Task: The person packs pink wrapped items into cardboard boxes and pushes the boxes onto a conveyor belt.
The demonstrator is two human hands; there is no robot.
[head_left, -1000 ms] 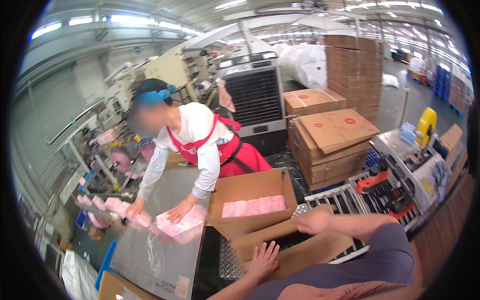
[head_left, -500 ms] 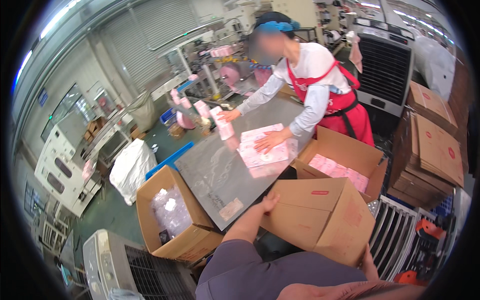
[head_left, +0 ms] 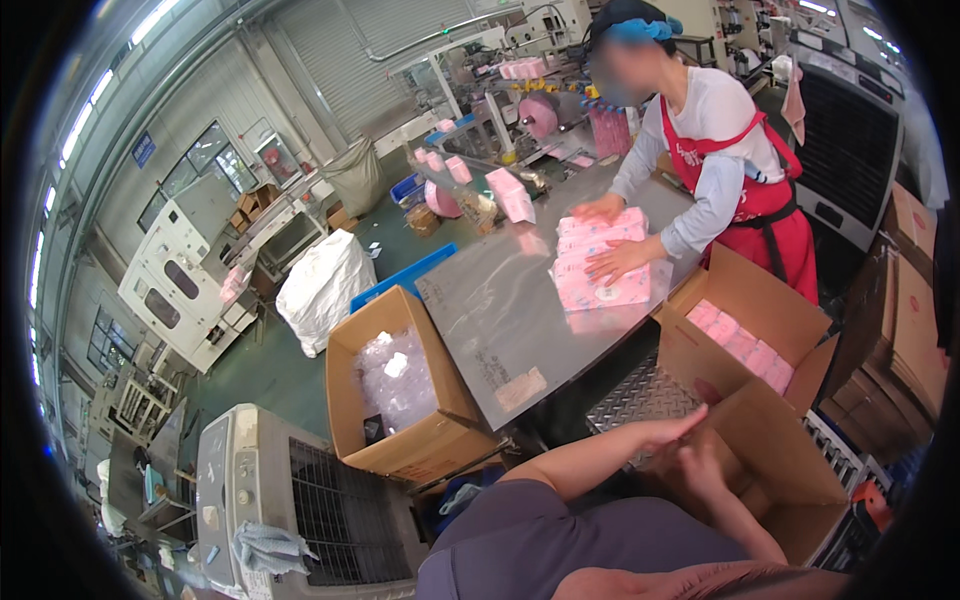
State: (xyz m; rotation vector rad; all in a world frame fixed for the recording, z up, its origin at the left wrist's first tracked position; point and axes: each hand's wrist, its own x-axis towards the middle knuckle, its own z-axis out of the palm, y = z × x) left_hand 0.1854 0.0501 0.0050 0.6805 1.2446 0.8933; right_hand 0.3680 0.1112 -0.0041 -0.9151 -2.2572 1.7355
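While both forearms come in from 6 o'clock, the left hand (head_left: 672, 432) lies flat with fingers straight, released, on the top edge of the brown carton (head_left: 775, 460) at 4 o'clock. Right hand (head_left: 703, 468) sits just beside it, lower, against the same carton's flap; fingers look loosely curled, cannot tell if it grips the flap or only touches. Carton is tilted, flaps open, standing on the ribbed metal floor plate (head_left: 640, 398) next to the counter (head_left: 500, 310). Just past it, toward 3 o'clock, a second open carton (head_left: 745, 300) holds a row of pink packs (head_left: 742, 343). Across the counter at 1 o'clock a co-worker in a red apron (head_left: 745, 175) has both hands on a stack of pink packs (head_left: 600, 262) lying on the grey counter top. At 8 o'clock of the counter, an open carton (head_left: 400, 440) with clear plastic bags (head_left: 395, 375) inside, touching the counter edge. White sack (head_left: 322, 288) at 10 o'clock on the green floor. Grey fan unit (head_left: 290, 500) at 7 o'clock, cloth draped on it. Stacked flat cartons (head_left: 915, 300) at 3 o'clock. Packing machinery (head_left: 520, 85) at 12 o'clock behind the counter.
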